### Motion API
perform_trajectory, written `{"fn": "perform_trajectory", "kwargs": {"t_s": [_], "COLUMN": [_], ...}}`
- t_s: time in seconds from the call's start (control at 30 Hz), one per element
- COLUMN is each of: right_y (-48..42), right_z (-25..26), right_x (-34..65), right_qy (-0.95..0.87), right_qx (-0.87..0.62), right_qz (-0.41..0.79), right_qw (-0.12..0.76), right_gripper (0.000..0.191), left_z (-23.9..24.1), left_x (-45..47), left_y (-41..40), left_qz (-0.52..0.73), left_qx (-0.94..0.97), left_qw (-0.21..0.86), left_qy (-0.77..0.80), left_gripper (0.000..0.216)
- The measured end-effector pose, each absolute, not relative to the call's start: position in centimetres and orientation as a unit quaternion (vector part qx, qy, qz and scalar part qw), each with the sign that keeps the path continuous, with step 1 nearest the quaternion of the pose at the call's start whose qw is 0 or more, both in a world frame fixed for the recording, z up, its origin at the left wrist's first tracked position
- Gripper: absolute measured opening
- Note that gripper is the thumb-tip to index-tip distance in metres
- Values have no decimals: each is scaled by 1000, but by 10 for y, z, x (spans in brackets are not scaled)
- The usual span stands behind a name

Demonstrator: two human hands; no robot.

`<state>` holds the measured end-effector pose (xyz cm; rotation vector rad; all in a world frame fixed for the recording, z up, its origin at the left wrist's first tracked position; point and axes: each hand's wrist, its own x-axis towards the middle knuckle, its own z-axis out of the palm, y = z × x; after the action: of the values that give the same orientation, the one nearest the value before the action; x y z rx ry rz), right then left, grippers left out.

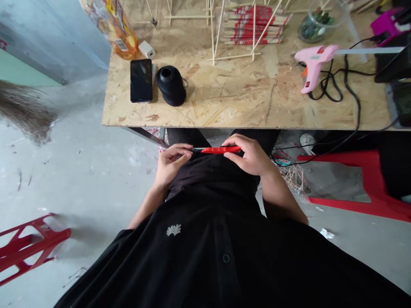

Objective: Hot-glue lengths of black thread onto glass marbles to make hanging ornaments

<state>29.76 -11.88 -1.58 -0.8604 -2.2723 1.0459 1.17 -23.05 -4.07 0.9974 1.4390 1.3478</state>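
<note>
A slim red-handled tool with a thin dark and silvery end lies level in front of my waist, just below the table edge. I cannot make out its exact kind. My right hand is closed round the red handle, thumb below and fingers above. At the other end, my left hand pinches the narrow tip between thumb and fingers. Both hands are over my lap. Nearest on the table are a spool of black thread and a black phone.
On the wooden table, a frame of thin sticks stands before red-wrapped stick packs. A pink glue gun with trailing black cables lies right. Red stools stand on both sides; stick scraps litter the floor.
</note>
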Motion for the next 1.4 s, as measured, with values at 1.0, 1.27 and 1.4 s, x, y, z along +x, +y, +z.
{"fn": "perform_trajectory", "kwargs": {"t_s": [1.0, 1.27, 1.4], "right_y": [-118, -119, -119], "right_z": [-21, -19, -21], "right_x": [297, 298, 298], "right_qy": [-833, -831, -829], "right_qx": [-315, -316, -318], "right_qz": [385, 381, 379], "right_qw": [243, 254, 261], "right_gripper": [14, 14, 14], "left_z": [-37, -32, -30], "left_x": [12, 16, 16], "left_y": [-229, -227, -227], "left_qz": [553, 557, 542], "left_qx": [473, 449, 441], "left_qw": [341, 360, 390], "left_qy": [596, 599, 600], "left_gripper": [7, 23, 28]}}
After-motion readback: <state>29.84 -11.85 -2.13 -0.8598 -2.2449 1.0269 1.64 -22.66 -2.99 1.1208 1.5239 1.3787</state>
